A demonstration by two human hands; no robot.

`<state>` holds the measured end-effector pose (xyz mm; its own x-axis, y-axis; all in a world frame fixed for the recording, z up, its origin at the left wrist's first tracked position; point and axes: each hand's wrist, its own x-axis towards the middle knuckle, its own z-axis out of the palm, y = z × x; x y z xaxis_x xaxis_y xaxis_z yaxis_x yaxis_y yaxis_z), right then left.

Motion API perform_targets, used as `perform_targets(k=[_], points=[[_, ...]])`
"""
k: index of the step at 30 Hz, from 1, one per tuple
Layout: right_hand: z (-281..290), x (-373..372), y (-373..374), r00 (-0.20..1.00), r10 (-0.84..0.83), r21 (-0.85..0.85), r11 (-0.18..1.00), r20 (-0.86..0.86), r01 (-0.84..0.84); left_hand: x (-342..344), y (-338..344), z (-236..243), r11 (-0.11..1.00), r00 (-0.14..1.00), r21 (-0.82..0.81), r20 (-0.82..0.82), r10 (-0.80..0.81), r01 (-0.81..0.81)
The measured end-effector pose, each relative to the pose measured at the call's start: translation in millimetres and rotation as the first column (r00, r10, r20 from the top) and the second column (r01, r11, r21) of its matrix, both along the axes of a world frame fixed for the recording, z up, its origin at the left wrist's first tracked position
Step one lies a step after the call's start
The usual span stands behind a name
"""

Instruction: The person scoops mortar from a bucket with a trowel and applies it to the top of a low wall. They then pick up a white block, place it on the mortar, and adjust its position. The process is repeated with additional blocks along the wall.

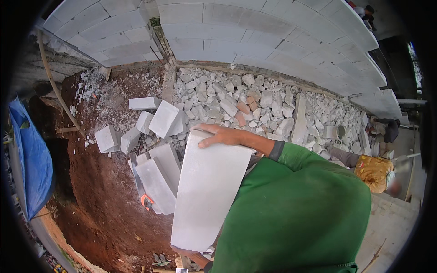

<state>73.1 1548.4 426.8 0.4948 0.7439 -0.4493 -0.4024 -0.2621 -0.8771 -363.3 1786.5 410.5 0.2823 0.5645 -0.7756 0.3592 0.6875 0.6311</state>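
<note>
Far left of the large pale block (209, 191), a blue sheet (31, 159) is seen, with reddish soil (98, 204) exposed between them. Beyond the block's upper left, loose cut blocks (106, 139) are scattered; just left of it, stacked pale slabs (156, 185) are laid, with an orange-handled tool (146, 201) set beside them. The block's lower end is grasped by the left hand (187, 253), whose fingers are largely hidden. Its upper end is clasped by the right hand (218, 136), the thumb pressed on the broad face. Above and right of the block, broken rubble (277, 107) is spread below a pale wall (205, 27).
</note>
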Motion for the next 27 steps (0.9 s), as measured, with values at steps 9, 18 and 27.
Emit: perform_targets(k=[9,18,27], points=[[14,-23,-166,0.962,-0.268,0.151,0.954,0.053,0.258,74,-47,24,0.95,0.952,0.079,0.025,-0.305,0.303],[4,10,-343,0.886,-0.457,0.067,0.889,0.083,0.453,208,-146,12,0.851,0.847,0.14,0.105,-0.522,0.507],[-17,23,-651,0.582,-0.807,0.143,0.567,-0.105,0.811,419,-379,-3,0.698,0.663,0.161,0.226,-0.714,0.698]])
